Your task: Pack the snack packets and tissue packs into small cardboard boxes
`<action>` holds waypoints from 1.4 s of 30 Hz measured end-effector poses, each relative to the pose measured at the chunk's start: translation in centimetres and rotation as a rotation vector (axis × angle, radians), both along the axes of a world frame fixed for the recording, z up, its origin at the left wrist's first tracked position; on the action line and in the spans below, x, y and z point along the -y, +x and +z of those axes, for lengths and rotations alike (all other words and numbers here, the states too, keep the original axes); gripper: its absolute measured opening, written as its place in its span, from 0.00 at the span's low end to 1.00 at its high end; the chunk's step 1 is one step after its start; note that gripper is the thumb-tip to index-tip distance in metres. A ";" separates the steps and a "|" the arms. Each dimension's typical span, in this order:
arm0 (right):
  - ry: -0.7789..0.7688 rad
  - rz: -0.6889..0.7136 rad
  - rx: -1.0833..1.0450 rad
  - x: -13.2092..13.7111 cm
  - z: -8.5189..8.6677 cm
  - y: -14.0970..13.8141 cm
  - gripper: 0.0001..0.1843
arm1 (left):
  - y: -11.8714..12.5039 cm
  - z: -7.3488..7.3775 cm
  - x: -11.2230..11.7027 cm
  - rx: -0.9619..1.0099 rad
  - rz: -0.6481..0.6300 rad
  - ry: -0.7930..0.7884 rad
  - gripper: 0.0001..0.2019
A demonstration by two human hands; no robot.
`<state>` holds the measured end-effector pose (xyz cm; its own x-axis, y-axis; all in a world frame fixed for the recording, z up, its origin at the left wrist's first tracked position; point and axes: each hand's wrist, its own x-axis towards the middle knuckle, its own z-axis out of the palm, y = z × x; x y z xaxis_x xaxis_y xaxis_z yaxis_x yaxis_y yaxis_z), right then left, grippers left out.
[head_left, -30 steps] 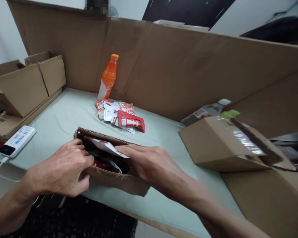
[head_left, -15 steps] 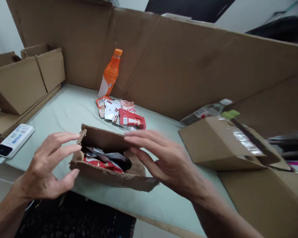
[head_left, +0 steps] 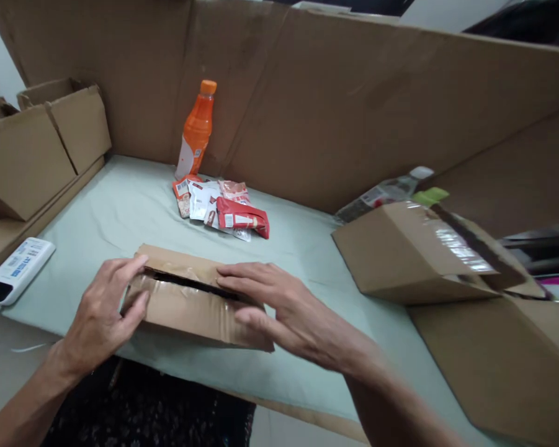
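Note:
A small cardboard box [head_left: 186,307] lies near the table's front edge with its two top flaps folded down, a dark slit between them. My left hand [head_left: 103,310] rests on the box's left end, fingers spread over the flaps. My right hand [head_left: 279,304] lies flat on the right part of the lid, fingers stretched toward the slit. Neither hand holds anything. The box's contents are hidden.
Snack packets [head_left: 221,210] lie beyond the box, with an orange bottle [head_left: 194,130] behind them. Cardboard walls [head_left: 335,105] ring the pale green table [head_left: 121,211]. Another taped box [head_left: 419,254] sits right, open boxes [head_left: 32,149] left, a white power bank [head_left: 15,270] at the left edge.
The box's flaps were open, showing packets inside; both hands lifted off, then came down and pressed the flaps shut. The view has tilted slightly downward.

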<state>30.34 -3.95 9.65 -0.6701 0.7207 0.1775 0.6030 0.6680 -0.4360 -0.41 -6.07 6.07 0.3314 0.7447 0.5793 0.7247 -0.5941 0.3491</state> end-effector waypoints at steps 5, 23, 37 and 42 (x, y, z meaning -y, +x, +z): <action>0.141 0.049 0.187 2.1 -2.9 1.4 0.43 | -0.1 -1.4 -0.6 0.002 -0.044 -0.046 0.19; 0.189 -0.492 -0.050 7.4 -7.7 13.4 0.35 | 5.0 -4.4 -3.0 -0.008 -0.174 -0.132 0.25; 0.354 -1.209 0.179 12.8 -10.6 31.5 0.29 | 6.9 -9.2 -4.0 -0.185 -0.343 -0.066 0.17; 0.486 -1.288 0.229 12.1 -11.6 29.0 0.29 | 7.5 -10.5 -4.6 -0.216 -0.419 -0.058 0.17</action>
<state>59.39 -16.05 -1.91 0.3616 0.7435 0.5625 0.9271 -0.3507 -0.1324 7.06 -1.49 -4.41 0.7184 0.5504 0.4255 0.4868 -0.8346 0.2577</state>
